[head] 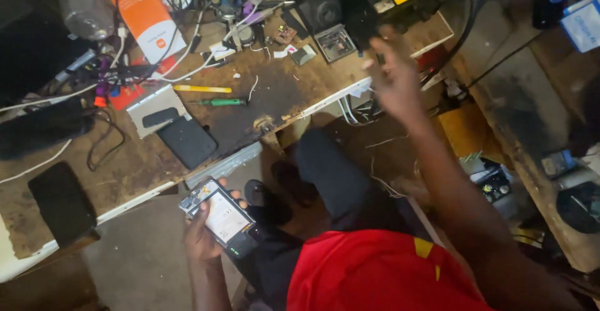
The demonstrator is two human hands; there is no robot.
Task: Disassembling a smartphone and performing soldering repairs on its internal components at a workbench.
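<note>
My left hand point(201, 233) holds an opened phone point(219, 214) below the bench edge, its back off and a pale battery showing. My right hand point(395, 76) is raised and blurred near the right end of the wooden workbench point(275, 95), fingers spread, holding nothing that I can see. It hovers close to a dark box point(381, 1) with a yellow patch and a small square part point(335, 42). A green-handled screwdriver point(220, 102) and a yellow tool point(201, 89) lie on the bench, apart from both hands.
An orange and white box point(147, 14), tangled cables point(156, 61), a clear bottle point(81, 8), a dark phone point(186, 141) and a black slab point(61, 203) crowd the bench. A wooden shelf point(531, 130) runs along the right. My legs and red shirt point(375, 273) fill the bottom.
</note>
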